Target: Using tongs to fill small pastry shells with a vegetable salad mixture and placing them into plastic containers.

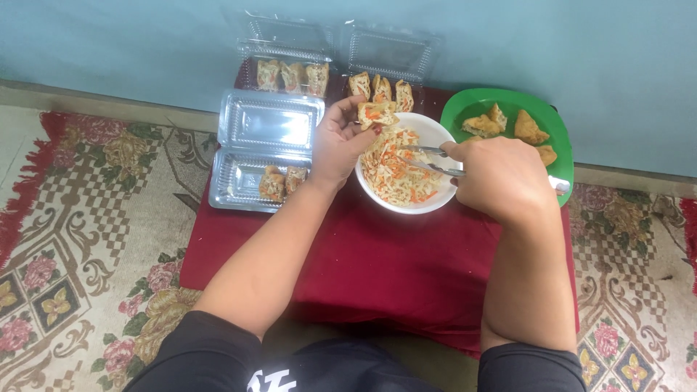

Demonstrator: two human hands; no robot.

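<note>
Clear plastic, ribbed and glossy, forms the open box (267, 149) at the red cloth's (406, 261) left edge, two stuffed pieces inside. The left hand (340, 141) pinches a split fried tofu piece (376, 114) over the rim of the round white bowl (434, 132) of shredded filling (393, 168). The right hand (504, 178) closes around metal tongs (432, 160) dipped in the shreds. Stuffing seems underway; lifting a portion into the pocket calls for steadiness. Golden triangles sit on the green plate (472, 98).

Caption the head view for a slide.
Left hand holds a stuffed tofu over the bowl; right hand holds tongs.
</note>
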